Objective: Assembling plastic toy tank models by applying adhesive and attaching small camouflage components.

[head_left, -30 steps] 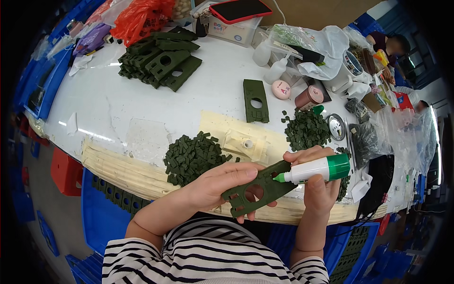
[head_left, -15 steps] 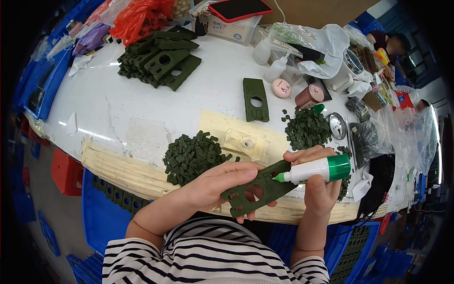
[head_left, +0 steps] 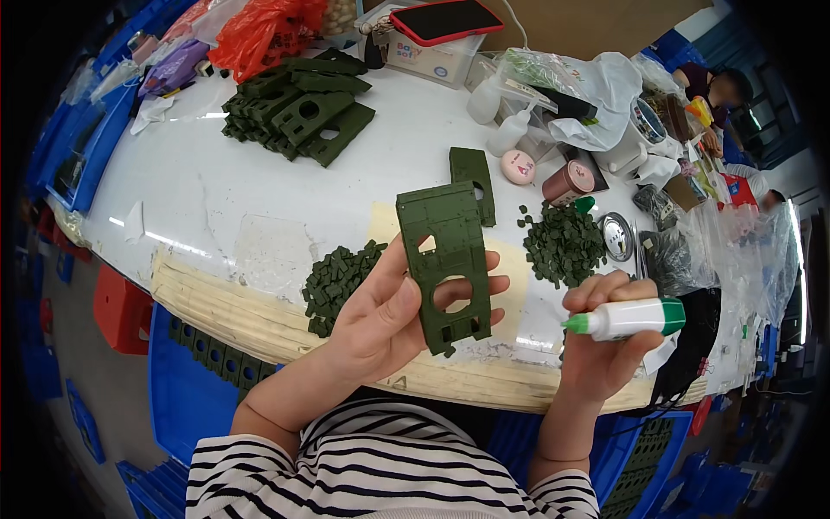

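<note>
Over the near edge of the white round tabletop (head_left: 259,173), the left hand (head_left: 380,320) holds up a dark green flat plastic panel with a round hole and small cut-outs (head_left: 447,264). Its grip is spread under the panel: thumb along the left edge, fingertips curling round the right edge, palm facing up. The panel stands nearly upright in the view, its long axis running away from the person, tilted slightly left at the top. To the right, the right hand (head_left: 605,346) is closed round a white squeeze bottle with a green cap and green nozzle (head_left: 627,318), fingers wrapped tight about the body. The bottle lies almost level, nozzle pointing left toward the panel's lower right corner, close by but clearly apart from it. So the panel sits left of the nozzle tip, and the right hand is the nearer one to bridge that gap. Behind the panel lie two heaps of small dark green pieces, one heap (head_left: 337,281) left of the wrist, the other heap (head_left: 564,246) beyond the bottle. A stack of similar green panels (head_left: 298,108) rests far back on the left.
</note>
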